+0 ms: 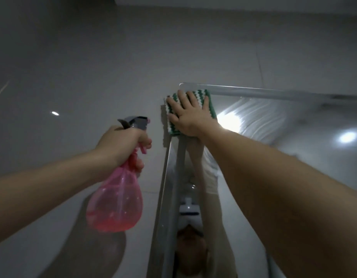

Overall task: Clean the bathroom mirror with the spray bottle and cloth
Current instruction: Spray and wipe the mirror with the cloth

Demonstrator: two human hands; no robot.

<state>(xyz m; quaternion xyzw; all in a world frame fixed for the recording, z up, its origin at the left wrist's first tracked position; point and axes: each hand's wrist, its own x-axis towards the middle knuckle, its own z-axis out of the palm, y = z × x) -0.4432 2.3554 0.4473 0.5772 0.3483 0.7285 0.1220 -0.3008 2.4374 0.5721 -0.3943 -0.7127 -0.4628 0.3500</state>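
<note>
A person's right hand [190, 115] lay flat, fingers straight and spread, pressing a green-and-white striped cloth [210, 106] against the upper left corner of a bathroom mirror [294, 157]. The cloth covered that corner and reached slightly past the mirror's left edge onto the grey tiled wall [93, 57]. The left hand [123, 145] was curled tightly round the neck of a pink translucent spray bottle [115, 201], held in the air to the left of the mirror and clear of the wall, its grey nozzle head [137, 121] pointing toward the mirror's corner and one finger hooked near the pink trigger [143, 149]. A shallow pool of pink liquid sat in the bottle's rounded base. Streaks of wetness fanned across the glass to the right of the cloth, around a bright reflected lamp [229, 121]. Lower in the mirror, the person's raised arm showed in reflection [197, 163]. A second lamp reflection [347, 136] glowed toward the mirror's right side.
</note>
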